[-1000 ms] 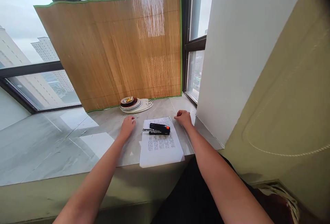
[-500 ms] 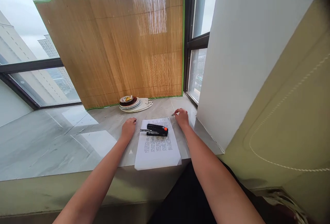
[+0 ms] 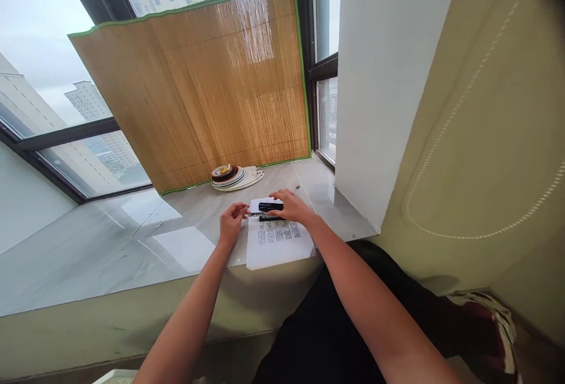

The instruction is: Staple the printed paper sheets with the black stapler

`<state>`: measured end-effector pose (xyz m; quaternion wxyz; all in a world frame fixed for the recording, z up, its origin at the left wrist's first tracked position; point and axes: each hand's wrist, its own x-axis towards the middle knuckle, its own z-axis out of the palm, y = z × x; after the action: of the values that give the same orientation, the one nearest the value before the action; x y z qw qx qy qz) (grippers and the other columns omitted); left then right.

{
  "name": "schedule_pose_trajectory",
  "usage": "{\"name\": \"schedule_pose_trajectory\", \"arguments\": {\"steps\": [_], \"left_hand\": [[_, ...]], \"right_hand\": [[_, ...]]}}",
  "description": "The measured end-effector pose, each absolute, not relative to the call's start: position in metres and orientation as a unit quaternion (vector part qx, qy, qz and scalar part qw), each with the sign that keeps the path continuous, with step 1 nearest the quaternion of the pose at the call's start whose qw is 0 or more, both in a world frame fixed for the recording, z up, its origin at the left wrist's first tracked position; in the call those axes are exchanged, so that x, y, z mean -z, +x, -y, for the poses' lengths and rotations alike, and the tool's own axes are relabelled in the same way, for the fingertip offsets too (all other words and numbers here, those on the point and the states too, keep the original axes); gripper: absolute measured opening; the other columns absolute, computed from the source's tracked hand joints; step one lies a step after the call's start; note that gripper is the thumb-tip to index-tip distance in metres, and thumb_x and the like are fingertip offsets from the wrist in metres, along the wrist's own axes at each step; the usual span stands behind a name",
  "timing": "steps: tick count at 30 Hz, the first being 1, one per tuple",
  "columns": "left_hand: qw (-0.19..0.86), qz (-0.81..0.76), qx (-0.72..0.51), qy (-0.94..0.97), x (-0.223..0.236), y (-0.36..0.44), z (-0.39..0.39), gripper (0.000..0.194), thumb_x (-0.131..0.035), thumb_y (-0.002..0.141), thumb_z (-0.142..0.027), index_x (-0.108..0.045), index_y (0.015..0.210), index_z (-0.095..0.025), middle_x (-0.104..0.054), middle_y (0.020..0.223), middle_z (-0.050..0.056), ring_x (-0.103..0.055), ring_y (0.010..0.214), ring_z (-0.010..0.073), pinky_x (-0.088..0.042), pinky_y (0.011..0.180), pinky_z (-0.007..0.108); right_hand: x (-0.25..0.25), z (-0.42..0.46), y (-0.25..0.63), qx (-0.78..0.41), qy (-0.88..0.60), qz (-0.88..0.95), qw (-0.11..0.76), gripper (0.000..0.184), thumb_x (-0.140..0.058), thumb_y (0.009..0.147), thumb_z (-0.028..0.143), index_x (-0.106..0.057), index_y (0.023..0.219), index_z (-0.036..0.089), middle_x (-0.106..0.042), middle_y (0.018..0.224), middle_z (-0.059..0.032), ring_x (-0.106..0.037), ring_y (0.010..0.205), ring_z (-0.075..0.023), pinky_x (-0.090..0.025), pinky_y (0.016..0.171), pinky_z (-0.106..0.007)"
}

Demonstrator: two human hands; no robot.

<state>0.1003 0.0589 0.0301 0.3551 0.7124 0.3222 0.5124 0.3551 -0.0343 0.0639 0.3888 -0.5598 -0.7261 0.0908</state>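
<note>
A black stapler [image 3: 270,207] lies over a printed sheet of paper [image 3: 279,250], its top arm lifted from its base. My right hand [image 3: 291,206] is closed around the stapler's right end from above. At the stapler's silver front end, my left hand [image 3: 232,222] has its fingertips pinched together. Whatever is between those left fingertips is too small to make out. A small dark grey piece [image 3: 298,187] rests on the sill beyond my right hand.
The marble-look window sill [image 3: 110,254] carries a stack of plates [image 3: 228,179] at the back. Behind it a bamboo mat [image 3: 212,101] with green edging leans against the window. A white wall column [image 3: 375,89] bounds the right side, and a bead chain [image 3: 459,101] hangs beyond it.
My right hand has set down a small piece and moved left onto the stapler. My left hand has come to the stapler's front end. The stapler's top arm is lifted higher, and the view has shifted.
</note>
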Motion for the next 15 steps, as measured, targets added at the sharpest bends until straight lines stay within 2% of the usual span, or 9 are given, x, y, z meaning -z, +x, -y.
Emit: {"name": "schedule_pose_trajectory", "arguments": {"steps": [3,7,11,15], "left_hand": [[0.366,-0.317,-0.512,0.71,-0.031,0.099,-0.063,0.039,-0.082,0.083,-0.055,-0.078,0.096,-0.018,-0.082,0.098,0.011,-0.079,0.079,0.0241,-0.066,0.074,0.038],[0.372,-0.321,-0.523,0.696,-0.03,0.097,-0.065,0.044,-0.087,0.078,-0.055,-0.078,0.1,-0.017,-0.082,0.094,0.01,-0.079,0.075,0.0238,-0.067,0.077,0.042],[0.391,-0.326,-0.528,0.68,-0.031,0.098,-0.064,0.049,-0.091,0.073,-0.056,-0.076,0.1,-0.017,-0.081,0.087,0.009,-0.078,0.074,0.0244,-0.066,0.07,0.04],[0.382,-0.314,-0.528,0.69,-0.034,0.098,-0.063,0.045,-0.088,0.078,-0.058,-0.072,0.093,-0.018,-0.075,0.074,0.005,-0.071,0.06,0.0184,-0.055,0.051,0.028]], "right_hand": [[-0.06,0.038,0.346,-0.074,-0.585,0.731,0.342,0.047,-0.082,0.092,0.035,-0.07,0.135,0.019,-0.073,0.128,-0.0115,-0.063,0.125,-0.0285,-0.047,0.105,-0.038],[-0.056,0.038,0.338,-0.068,-0.6,0.728,0.323,0.032,-0.073,0.099,0.03,-0.072,0.128,0.018,-0.073,0.126,-0.0123,-0.066,0.12,-0.0266,-0.047,0.101,-0.035],[-0.052,0.038,0.335,-0.082,-0.612,0.716,0.324,0.031,-0.07,0.1,0.031,-0.071,0.129,0.019,-0.075,0.125,-0.0117,-0.068,0.117,-0.0257,-0.047,0.096,-0.033],[-0.049,0.036,0.335,-0.084,-0.614,0.716,0.322,0.028,-0.07,0.1,0.031,-0.072,0.126,0.02,-0.077,0.123,-0.0111,-0.068,0.116,-0.0259,-0.047,0.094,-0.032]]}}
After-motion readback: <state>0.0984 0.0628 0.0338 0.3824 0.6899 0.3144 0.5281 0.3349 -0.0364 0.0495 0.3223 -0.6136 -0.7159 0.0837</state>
